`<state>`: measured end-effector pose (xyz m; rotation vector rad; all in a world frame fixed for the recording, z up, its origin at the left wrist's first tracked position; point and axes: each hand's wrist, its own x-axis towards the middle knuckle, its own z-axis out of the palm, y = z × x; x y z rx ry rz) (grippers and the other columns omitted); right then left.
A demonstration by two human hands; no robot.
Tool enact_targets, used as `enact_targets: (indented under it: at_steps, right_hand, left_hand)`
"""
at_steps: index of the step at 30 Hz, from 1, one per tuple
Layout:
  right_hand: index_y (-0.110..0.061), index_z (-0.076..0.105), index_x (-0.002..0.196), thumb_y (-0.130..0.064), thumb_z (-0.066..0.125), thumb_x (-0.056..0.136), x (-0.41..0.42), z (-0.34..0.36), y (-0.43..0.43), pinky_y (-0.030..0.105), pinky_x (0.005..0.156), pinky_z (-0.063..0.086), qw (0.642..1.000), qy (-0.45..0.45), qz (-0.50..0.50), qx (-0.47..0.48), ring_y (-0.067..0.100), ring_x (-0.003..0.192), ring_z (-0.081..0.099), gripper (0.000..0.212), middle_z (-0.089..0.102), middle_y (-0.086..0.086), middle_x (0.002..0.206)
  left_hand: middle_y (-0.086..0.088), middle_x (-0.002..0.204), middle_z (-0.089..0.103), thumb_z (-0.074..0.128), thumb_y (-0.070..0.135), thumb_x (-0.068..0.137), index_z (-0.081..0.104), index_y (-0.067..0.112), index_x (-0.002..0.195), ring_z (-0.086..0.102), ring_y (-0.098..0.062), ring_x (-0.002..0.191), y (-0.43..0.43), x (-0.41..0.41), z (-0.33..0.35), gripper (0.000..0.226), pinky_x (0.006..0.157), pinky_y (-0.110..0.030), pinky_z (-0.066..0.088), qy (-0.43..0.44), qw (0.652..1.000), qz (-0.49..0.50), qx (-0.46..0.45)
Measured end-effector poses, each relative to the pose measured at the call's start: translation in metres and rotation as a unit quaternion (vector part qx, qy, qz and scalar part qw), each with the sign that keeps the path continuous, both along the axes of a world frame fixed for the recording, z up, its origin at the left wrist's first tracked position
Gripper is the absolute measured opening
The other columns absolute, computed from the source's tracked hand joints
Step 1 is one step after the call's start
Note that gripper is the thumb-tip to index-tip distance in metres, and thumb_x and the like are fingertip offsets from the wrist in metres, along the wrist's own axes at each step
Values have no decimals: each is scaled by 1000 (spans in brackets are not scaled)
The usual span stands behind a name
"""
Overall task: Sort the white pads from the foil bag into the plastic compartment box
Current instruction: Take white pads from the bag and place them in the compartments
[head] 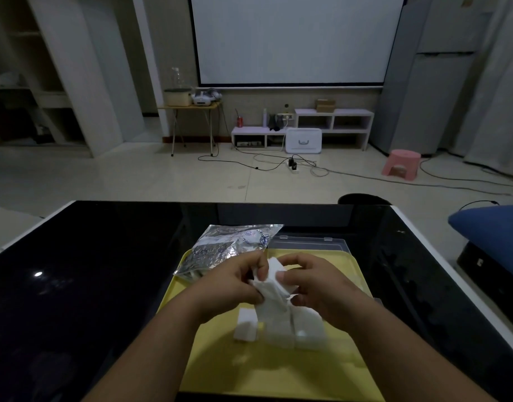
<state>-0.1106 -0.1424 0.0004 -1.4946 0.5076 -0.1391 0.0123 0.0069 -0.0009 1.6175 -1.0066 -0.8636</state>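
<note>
We look across a dim room with one pale projector screen [293,39] on the far wall and one pink stool [400,163] on the tiled floor. In front of us stands one glossy black table [104,271], and on it lies one yellow tray [278,372].

One crinkled foil bag [226,245] rests over the tray's far left corner. One clear plastic box [307,243] sits at the tray's far rim, just right of the bag. Only its far edge shows, so we cannot make out its compartments or whether anything is in them.

On the tray we count three low white piles of pads. The left pile [245,326] stands a little apart, while the middle pile [278,332] and the right pile [310,329] sit side by side, touching.

A fourth lot, a bundle of white pads [271,281], is up off the tray between the two hands. Its lower end reaches down toward the middle pile, and we cannot tell whether the two touch.

The left hand [232,288] has its fingers curled and pinches the bundle's left side between thumb and fingertips. The right hand [316,285] is curled too, with its thumb pressed on the face of the bundle and its fingers wrapped behind. Both hands are close together above the middle of the tray, nearer to us than the bag and the box.
</note>
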Motion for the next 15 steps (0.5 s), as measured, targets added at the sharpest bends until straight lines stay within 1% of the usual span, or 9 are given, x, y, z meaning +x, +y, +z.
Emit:
enact_targets:
  at_steps: [2, 4, 5, 7, 9, 11, 13, 15]
  right_hand:
    - [-8, 68, 108, 1, 65, 84, 0, 1, -1, 47, 83, 53, 1000, 0, -3, 15, 34, 90, 67, 26, 70, 24, 107]
    - [-5, 68, 109, 2, 61, 86, -1, 1, -3, 48, 89, 53, 999, -1, -3, 36, 37, 96, 68, 25, 68, 26, 110]
    - [-5, 68, 110, -1, 60, 88, -2, 1, -3, 50, 90, 53, 999, 1, 1, 47, 39, 99, 68, 24, 69, 25, 110]
    - [-5, 67, 111, -4, 62, 88, -3, 2, -3, 49, 89, 54, 998, 5, 12, 61, 40, 102, 68, 24, 69, 24, 110]
    - [-5, 67, 110, -1, 63, 85, -3, 1, -3, 48, 88, 55, 998, 8, 7, 55, 40, 102, 67, 26, 68, 24, 111]
    - [-5, 66, 110, 3, 63, 83, -1, 0, -4, 54, 89, 55, 999, 6, -19, 45, 42, 103, 66, 28, 67, 24, 112]
    - [-4, 65, 110, 6, 62, 82, 0, 0, -4, 58, 88, 54, 998, -2, -46, 44, 45, 104, 64, 30, 65, 26, 112]
    - [-5, 65, 108, 7, 63, 81, 1, 1, -2, 58, 86, 55, 997, -7, -62, 38, 44, 103, 64, 30, 64, 24, 113]
  left_hand:
    - [-25, 92, 52, 60, -5, 67, 56, 25, 83, 53, -25, 83, 0, -1, 0, 34, 73, -42, 45, 13, 1000, -2, -13]
    - [-33, 103, 50, 59, -5, 69, 57, 26, 92, 54, -30, 87, 0, 1, -1, 39, 76, -47, 47, 26, 999, -1, -25]
    - [-33, 106, 51, 59, -6, 69, 57, 27, 95, 56, -31, 88, 0, 2, -1, 42, 77, -47, 48, 32, 999, -1, -28]
    - [-26, 103, 53, 59, -6, 69, 56, 29, 101, 58, -31, 88, 0, 2, -1, 48, 77, -45, 50, 47, 998, -2, -30]
    - [-19, 102, 56, 60, -8, 69, 55, 33, 106, 61, -30, 87, -1, 2, -2, 55, 77, -40, 53, 58, 998, 5, -36]
    - [-17, 102, 56, 62, -10, 73, 53, 33, 114, 64, -27, 86, -2, 1, -2, 60, 74, -35, 55, 55, 997, 35, -39]
    - [-12, 99, 54, 62, -13, 78, 53, 30, 117, 63, -20, 80, -5, 0, -2, 58, 70, -30, 55, 48, 995, 71, -45]
    - [-11, 97, 52, 62, -13, 81, 56, 27, 116, 61, -16, 76, -7, 0, -2, 54, 66, -26, 53, 39, 994, 92, -44]
